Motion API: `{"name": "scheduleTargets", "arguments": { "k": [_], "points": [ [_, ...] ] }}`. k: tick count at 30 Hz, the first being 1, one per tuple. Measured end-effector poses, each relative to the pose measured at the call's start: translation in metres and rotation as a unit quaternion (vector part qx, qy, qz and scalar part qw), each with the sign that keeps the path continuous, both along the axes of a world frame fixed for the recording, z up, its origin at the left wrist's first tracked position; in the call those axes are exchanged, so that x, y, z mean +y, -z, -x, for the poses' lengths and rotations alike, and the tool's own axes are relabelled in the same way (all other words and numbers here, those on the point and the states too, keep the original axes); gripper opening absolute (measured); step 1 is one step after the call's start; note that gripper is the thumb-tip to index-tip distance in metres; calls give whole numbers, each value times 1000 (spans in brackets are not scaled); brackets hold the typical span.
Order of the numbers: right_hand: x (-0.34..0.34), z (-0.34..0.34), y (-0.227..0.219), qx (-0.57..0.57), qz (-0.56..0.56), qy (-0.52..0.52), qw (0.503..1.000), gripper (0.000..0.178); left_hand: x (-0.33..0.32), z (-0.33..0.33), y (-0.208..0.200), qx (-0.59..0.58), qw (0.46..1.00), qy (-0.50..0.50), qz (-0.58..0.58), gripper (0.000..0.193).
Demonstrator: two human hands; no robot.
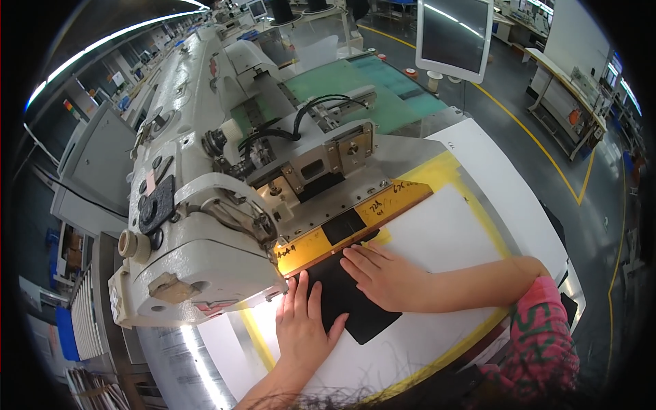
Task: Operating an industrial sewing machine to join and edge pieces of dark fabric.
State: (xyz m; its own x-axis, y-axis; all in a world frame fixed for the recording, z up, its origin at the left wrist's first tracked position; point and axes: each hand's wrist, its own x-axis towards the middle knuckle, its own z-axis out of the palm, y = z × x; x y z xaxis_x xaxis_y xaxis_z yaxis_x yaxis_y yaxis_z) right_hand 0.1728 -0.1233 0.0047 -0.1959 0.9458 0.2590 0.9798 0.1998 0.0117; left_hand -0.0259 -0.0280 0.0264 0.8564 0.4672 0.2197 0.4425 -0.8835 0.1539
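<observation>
The black fabric piece [345, 297] lies flat on the white table [437, 239], just below the middle of the frame. Its long axis runs on a slant, from the lower right near the hands up and to the left toward the yellow template [355, 219] under the sewing machine head. Its upper end touches or slips just under the template's edge, close to the dark rectangular window [343, 226] cut in that plate; whether it is truly under the edge I cannot tell.

Both hands rest on top of the piece. The left hand [301, 328] comes up from the bottom edge of the frame and lies on the piece's left side, fingers [299, 290] stretched out flat and pointing up toward the machine. The right hand [383, 273] comes in from the right, its fingers [357, 256] also spread flat, pressing the upper right part of the piece and pointing left toward the window. Neither hand is closed around anything; both are open palms pressing down. The right hand is the nearer one to the window, with the piece lying between the two hands.

Further out, the white sewing machine [205, 205] fills the left half of the frame, a green panel [369, 89] sits behind it, and a monitor [454, 37] hangs at the top right.
</observation>
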Motion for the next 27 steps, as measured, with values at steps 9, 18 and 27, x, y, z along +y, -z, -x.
{"name": "scheduleTargets", "arguments": {
  "k": [9,18,27],
  "points": [
    [-3,-3,-9,22,-3,21,1000,53,-2,-2,-4,3,999,-3,-36,68],
    [-4,-4,-11,10,-10,10,1000,50,-1,-1,-1,4,1000,-4,-21,70],
    [-4,-7,-15,-16,-8,9,1000,47,0,-3,-5,1,999,8,-51,68]
  ]
}}
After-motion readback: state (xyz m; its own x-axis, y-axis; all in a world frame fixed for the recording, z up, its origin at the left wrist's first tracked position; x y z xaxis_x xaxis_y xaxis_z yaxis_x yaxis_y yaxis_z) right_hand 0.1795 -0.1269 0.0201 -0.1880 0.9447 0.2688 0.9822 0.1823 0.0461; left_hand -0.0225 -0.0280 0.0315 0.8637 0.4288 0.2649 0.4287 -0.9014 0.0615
